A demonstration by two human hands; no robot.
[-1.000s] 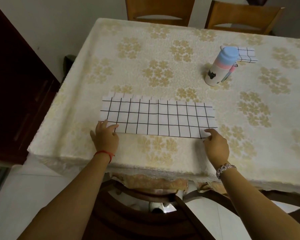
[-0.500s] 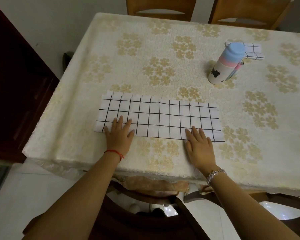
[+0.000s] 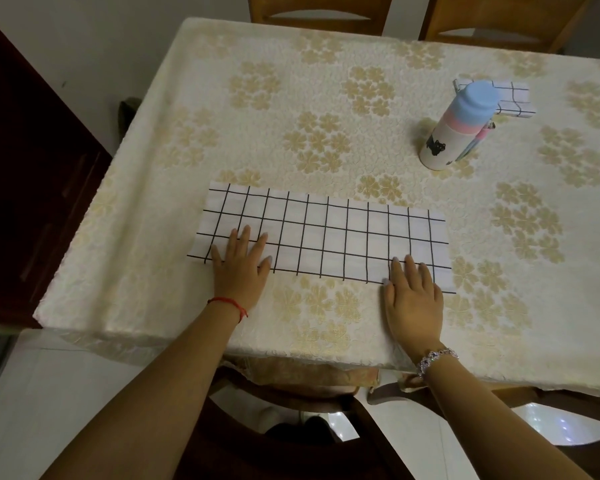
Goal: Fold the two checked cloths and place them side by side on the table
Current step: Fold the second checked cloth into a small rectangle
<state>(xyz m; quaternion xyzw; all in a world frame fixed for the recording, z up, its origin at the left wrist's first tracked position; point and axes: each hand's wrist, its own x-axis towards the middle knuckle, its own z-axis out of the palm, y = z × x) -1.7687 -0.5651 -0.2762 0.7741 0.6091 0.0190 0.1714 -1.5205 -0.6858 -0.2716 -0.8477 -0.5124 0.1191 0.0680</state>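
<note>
A white cloth with a black check (image 3: 329,233) lies flat as a long folded strip near the table's front edge. My left hand (image 3: 240,268) rests palm down on its near left part, fingers spread. My right hand (image 3: 413,296) lies flat at its near right edge, with only the fingertips on the cloth. Neither hand grips anything. A second checked cloth (image 3: 513,100), folded small, sits at the far right, partly hidden behind a bottle.
A bottle with a blue cap and pink band (image 3: 458,128) stands at the right, in front of the small folded cloth. The table (image 3: 326,109) wears a cream cloth with gold flowers. Two wooden chairs (image 3: 319,12) stand at the far side; a dark cabinet (image 3: 21,161) is on the left.
Both hands went from pinching the cloth's near corners to lying flat on its near edge, fingers spread. The cloth has stayed in place.
</note>
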